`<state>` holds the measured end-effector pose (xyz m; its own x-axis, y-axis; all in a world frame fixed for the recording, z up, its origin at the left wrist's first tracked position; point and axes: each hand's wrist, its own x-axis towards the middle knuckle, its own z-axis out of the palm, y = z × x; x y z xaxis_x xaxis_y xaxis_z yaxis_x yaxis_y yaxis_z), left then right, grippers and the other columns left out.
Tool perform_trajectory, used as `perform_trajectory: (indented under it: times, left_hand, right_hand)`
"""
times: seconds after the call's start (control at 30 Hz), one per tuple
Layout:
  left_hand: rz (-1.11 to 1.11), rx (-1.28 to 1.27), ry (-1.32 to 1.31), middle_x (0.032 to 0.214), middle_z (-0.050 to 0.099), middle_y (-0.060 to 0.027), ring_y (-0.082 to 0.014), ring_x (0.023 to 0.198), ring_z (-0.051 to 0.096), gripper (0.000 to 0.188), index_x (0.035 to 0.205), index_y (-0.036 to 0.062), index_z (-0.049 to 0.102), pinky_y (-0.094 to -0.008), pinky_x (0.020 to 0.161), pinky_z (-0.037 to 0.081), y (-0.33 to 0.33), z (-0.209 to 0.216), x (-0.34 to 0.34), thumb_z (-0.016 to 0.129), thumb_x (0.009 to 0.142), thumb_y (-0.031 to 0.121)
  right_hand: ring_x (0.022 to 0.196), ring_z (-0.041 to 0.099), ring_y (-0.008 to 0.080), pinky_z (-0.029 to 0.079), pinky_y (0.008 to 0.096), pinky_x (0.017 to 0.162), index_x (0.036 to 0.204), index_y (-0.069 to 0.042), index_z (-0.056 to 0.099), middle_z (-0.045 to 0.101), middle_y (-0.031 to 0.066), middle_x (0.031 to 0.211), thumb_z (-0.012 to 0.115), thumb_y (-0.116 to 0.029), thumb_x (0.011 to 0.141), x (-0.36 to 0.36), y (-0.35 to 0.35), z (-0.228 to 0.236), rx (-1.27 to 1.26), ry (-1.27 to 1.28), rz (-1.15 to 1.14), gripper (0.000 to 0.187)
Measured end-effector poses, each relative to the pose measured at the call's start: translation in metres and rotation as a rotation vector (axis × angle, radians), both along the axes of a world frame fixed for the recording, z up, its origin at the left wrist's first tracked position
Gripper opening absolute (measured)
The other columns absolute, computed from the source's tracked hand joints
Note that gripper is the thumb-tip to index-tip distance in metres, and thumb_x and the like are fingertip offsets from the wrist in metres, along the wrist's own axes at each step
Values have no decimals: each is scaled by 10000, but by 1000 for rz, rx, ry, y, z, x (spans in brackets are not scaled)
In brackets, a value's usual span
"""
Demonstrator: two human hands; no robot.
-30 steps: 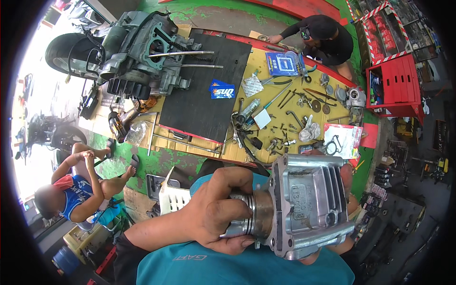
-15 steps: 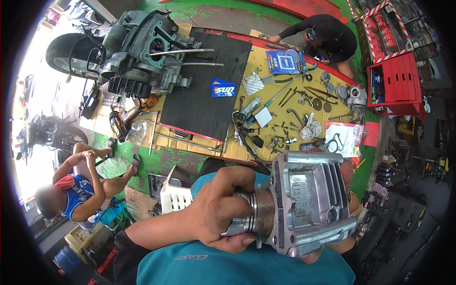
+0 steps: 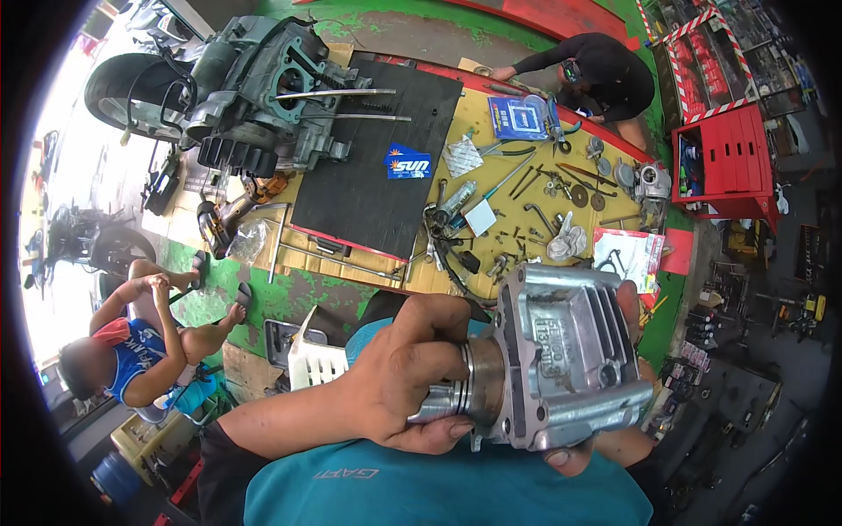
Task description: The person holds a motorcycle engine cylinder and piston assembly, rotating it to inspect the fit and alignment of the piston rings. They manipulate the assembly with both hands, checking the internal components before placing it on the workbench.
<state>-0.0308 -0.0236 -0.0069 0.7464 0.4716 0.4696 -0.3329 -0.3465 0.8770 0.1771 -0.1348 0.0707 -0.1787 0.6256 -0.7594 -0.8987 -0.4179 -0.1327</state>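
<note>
In front of my chest a silver engine cylinder block lies on its side, its sleeve pointing left. My left hand is closed round a piston with thin rings, lined up at the sleeve's mouth. Its fingers curl over the top and the thumb presses from below. How far the piston sits inside the sleeve I cannot tell. From the right my right hand grips the block, fingertips showing at its lower edge and far right side; the palm is hidden behind the metal.
Ahead stands a workbench with an engine, cordless tool, pliers, loose bolts and a gasket packet. One person crouches beyond it; another sits at left. A red cabinet stands right.
The cylinder block has tilted and shifted slightly, and more of my right fingertips shows beneath it. My left hand keeps its grip on the piston. The whole view has drifted a little.
</note>
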Motion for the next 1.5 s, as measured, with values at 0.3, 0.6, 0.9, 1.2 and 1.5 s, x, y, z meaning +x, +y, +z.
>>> perform_trajectory:
  times: [0.3, 0.6, 0.9, 1.2, 1.5]
  left_hand:
    - [-49, -4, 65, 1168, 451, -254, -365, 923, 561, 503, 1163, 6, 473, -447, 764, 506, 7, 3, -1, 724, 851, 310]
    - [14, -172, 116, 1142, 458, -231, -401, 1117, 464, 427, 1214, -41, 421, -488, 990, 387, 12, -1, 8, 617, 949, 230]
    - [-96, -552, 345, 1207, 443, -198, -262, 1187, 446, 397, 1273, -59, 371, -366, 1069, 336, 19, 9, 9, 449, 1044, 256]
    - [-130, -497, 479, 1246, 432, -230, -266, 1237, 452, 428, 1320, -73, 332, -380, 1071, 357, 23, 24, 4, 403, 1063, 262]
    - [-172, -594, 534, 1144, 458, -176, -219, 1089, 459, 413, 1340, -31, 332, -366, 940, 387, 29, 27, 8, 416, 1024, 221]
  right_hand:
    - [1287, 499, 394, 404, 537, 1098, 1529, -62, 79, 427, 248, 1411, 746, -548, 692, -2, -14, -12, 261, -286, 61, 1175]
    - [1356, 457, 354, 350, 512, 1160, 1591, -156, -57, 382, 211, 1473, 816, -407, 711, -33, 2, -32, 537, -753, -91, 1265]
    - [1209, 597, 309, 493, 442, 1046, 1465, -11, 384, 571, 191, 1334, 689, -385, 759, -31, 8, -44, 423, -646, -143, 855]
    - [1011, 693, 270, 551, 410, 930, 1267, 17, 576, 690, 153, 1156, 588, -395, 850, -22, -2, -51, 284, -539, -141, 586]
    - [995, 696, 285, 551, 424, 916, 1251, 0, 601, 702, 151, 1137, 560, -423, 886, -15, 5, -49, 181, -410, -196, 561]
